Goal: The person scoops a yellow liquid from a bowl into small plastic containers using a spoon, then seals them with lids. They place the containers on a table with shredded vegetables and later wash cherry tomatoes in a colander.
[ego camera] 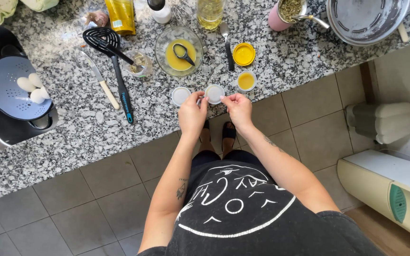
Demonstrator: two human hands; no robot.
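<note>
**Cup pinched at the counter edge**

Cup (214,93), small and pale with a whitish top, sits at the near edge of the granite counter (72,137), and I have both hands on it. My left hand (192,115) is curled, thumb and forefinger nipped onto the cup's left rim. My right hand (237,109) is curled the same way, fingertips closed on the right rim. Neither hand holds anything else.

Just left of the cup, nearly touching it, is a second small cup (180,96), also whitish. Up and to the right stands a third small cup (246,80) with yellow liquid in it, and beyond that a loose yellow lid (244,54).

Straight behind the cups I see a glass bowl (179,51) holding yellow liquid, with a dark spoon (184,53) resting inside. A metal spoon (227,42) lies to the bowl's right. To its left are a small glass (139,64), a black slotted spatula (115,66) and a knife (99,78) with a pale handle.

Far left, a blue-grey colander (10,97) holds three white eggs (32,87). Top right, a big metal pan (368,19) sits beside a pink cup (285,14) filled with green herb.
</note>
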